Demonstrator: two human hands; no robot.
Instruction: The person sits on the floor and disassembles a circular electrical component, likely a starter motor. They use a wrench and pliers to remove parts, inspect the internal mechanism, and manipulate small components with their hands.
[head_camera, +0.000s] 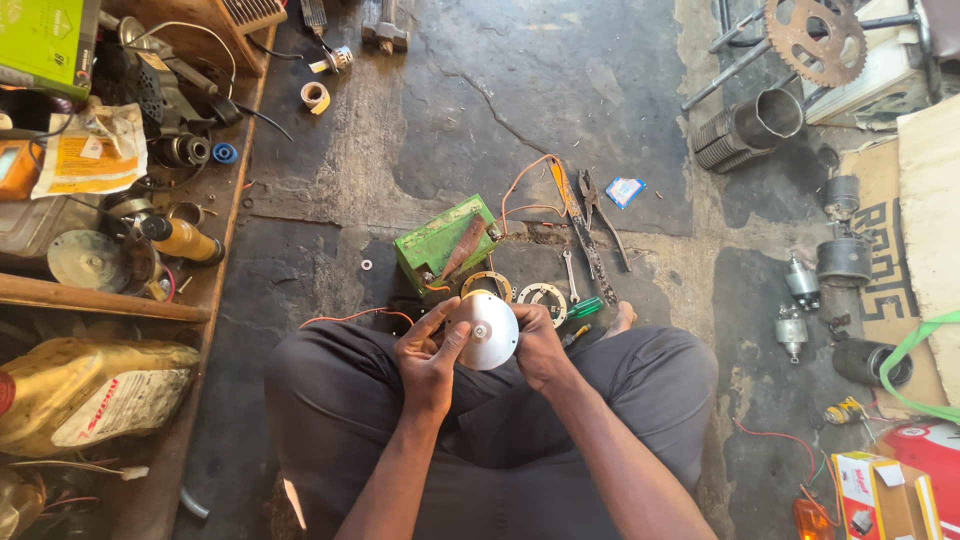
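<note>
Both hands are closed around a round, smooth silver metal disc (486, 329) held over the person's lap. The left hand (428, 358) curls its fingers on the disc's near edge; the right hand (540, 345) grips its far side. A green battery (440, 240) and pliers (598, 215) lie on the cracked concrete floor (540, 110) beyond.

Both hands (480, 345) grip round silver disc (487, 329), prob. metal, over lap.
</note>
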